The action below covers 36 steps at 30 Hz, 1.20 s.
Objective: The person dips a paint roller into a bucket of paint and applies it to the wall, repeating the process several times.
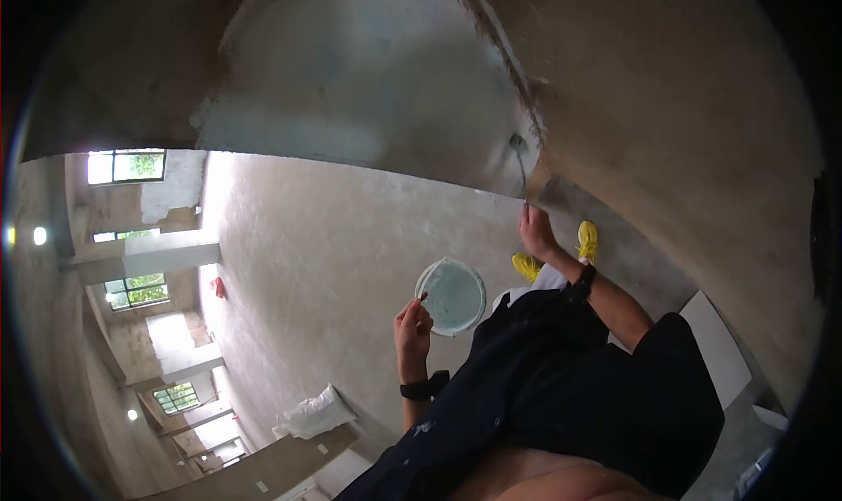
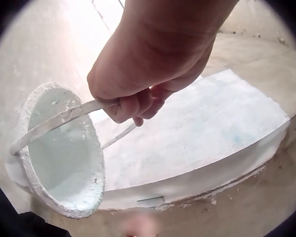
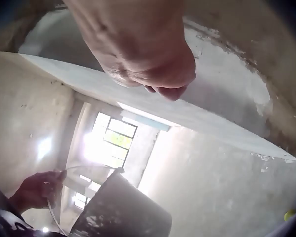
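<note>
My left hand (image 1: 412, 327) grips the thin handle (image 2: 64, 117) of a round white bucket (image 1: 456, 295). In the left wrist view, this hand (image 2: 133, 89) is curled round the handle, and the bucket (image 2: 96, 192) tilts with pale, wet-looking material inside. Near the lower edge of a plastered surface (image 1: 351, 89) is my right hand (image 1: 537, 231), with bent fingers. From the right wrist, this hand (image 3: 143, 54) overlaps the plastered surface (image 3: 227, 94); its fingertips are mostly hidden, and whether it holds anything is unclear.
Bare wall (image 1: 667, 89) lies beyond the plaster's rough edge. Yellow shoes (image 1: 588, 238) stand on the floor (image 1: 307, 229). A white sack (image 1: 317, 413) lies farther off, and a pale board (image 1: 715, 348) is beside the body. Windows (image 1: 136, 291) and beams line the far side.
</note>
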Each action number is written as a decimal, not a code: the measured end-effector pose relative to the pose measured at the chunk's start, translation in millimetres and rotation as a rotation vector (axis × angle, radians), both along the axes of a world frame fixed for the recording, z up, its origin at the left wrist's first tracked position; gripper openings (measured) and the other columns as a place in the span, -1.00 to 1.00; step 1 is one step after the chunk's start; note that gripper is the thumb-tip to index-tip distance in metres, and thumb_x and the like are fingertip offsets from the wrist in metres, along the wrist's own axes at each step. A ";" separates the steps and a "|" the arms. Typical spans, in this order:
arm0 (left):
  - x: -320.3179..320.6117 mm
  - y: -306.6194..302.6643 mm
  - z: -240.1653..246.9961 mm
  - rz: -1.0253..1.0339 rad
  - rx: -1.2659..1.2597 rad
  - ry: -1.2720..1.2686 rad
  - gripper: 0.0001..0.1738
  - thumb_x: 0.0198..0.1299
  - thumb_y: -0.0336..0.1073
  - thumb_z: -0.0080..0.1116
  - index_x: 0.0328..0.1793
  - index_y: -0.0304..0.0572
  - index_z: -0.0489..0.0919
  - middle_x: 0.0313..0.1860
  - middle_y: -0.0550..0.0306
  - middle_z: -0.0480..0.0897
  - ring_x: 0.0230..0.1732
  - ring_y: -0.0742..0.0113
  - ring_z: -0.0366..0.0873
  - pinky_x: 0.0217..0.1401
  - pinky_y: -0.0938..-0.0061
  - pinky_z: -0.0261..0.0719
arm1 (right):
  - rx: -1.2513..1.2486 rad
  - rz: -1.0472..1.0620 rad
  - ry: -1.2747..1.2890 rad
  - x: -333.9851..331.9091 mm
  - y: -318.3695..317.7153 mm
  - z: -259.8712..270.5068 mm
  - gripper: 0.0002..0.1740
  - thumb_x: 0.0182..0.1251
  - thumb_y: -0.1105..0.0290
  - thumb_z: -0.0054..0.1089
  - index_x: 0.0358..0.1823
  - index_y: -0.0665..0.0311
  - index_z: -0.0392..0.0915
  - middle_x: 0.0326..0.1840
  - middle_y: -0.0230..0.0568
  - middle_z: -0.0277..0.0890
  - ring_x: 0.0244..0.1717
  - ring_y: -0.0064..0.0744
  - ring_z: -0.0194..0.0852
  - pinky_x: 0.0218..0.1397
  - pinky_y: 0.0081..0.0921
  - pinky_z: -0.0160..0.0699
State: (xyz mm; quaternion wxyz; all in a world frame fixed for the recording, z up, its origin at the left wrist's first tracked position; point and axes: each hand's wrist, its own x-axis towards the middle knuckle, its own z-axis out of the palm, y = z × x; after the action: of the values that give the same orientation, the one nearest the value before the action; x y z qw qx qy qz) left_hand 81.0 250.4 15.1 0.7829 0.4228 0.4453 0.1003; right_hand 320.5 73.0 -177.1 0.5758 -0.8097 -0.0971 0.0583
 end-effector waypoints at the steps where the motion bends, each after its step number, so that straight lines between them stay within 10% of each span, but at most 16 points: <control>1: 2.1 0.9 -0.3 -0.001 -0.002 0.005 -0.72 0.32 -0.38 0.03 0.04 -0.47 0.50 -0.62 0.44 0.22 -0.64 0.66 0.07 -0.59 0.69 0.00 | -0.034 -0.035 -0.046 6.5 0.3 -12.2 -0.67 0.44 0.32 -0.18 -0.42 0.40 0.41 -0.49 0.21 0.47 -0.38 0.25 0.45 -0.35 0.00 0.35; 2: 3.4 0.8 0.0 -0.008 0.005 0.017 -0.72 0.32 -0.38 0.03 0.04 -0.47 0.50 -0.62 0.44 0.22 -0.64 0.66 0.06 -0.59 0.69 0.01 | -0.217 -0.096 -0.418 21.4 2.0 -45.3 -0.66 0.44 0.31 -0.20 -0.45 0.37 0.39 -0.57 0.13 0.44 -0.45 0.18 0.43 -0.35 -0.04 0.36; 5: 5.0 -4.3 3.9 -0.026 0.001 0.033 -0.72 0.31 -0.38 0.03 0.05 -0.46 0.50 -0.62 0.44 0.21 -0.64 0.66 0.06 -0.59 0.69 0.00 | 0.124 0.007 0.309 38.1 -12.6 34.0 -0.65 0.44 0.31 -0.18 -0.47 0.39 0.37 -0.47 0.22 0.43 -0.37 0.16 0.44 -0.28 -0.05 0.37; 11: 6.9 0.1 4.6 -0.065 0.003 0.012 -0.70 0.31 -0.37 0.04 0.07 -0.47 0.48 -0.62 0.44 0.20 -0.63 0.67 0.06 -0.60 0.71 -0.01 | -0.202 0.001 -0.129 -3.0 6.0 -38.2 -0.66 0.44 0.31 -0.17 -0.42 0.42 0.41 -0.37 0.29 0.45 -0.26 0.26 0.43 -0.22 0.01 0.35; 31: -3.7 -0.9 -2.6 -0.019 -0.029 0.039 -0.73 0.34 -0.36 0.02 0.04 -0.44 0.51 -0.63 0.43 0.22 -0.66 0.66 0.06 -0.61 0.69 -0.03 | -0.048 0.007 0.235 2.9 26.1 -62.3 -0.59 0.43 0.25 -0.22 -0.38 0.46 0.46 -0.33 0.30 0.50 -0.21 0.26 0.48 -0.17 -0.04 0.40; 36: 4.6 -5.7 3.8 -0.007 0.000 0.052 -0.72 0.34 -0.37 0.01 0.06 -0.46 0.50 -0.63 0.44 0.19 -0.66 0.65 0.04 -0.61 0.67 -0.02 | 0.203 -0.063 0.374 48.6 20.9 -75.8 -0.50 0.48 0.11 -0.29 -0.51 0.30 0.43 -0.75 -0.14 0.34 -0.74 -0.22 0.33 -0.58 -0.19 0.29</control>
State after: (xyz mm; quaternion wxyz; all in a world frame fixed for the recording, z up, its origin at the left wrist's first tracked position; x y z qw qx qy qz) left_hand 85.5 244.7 18.9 0.7713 0.4267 0.4643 0.0866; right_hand 369.1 93.9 -253.0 0.6640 -0.7252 0.0314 0.1797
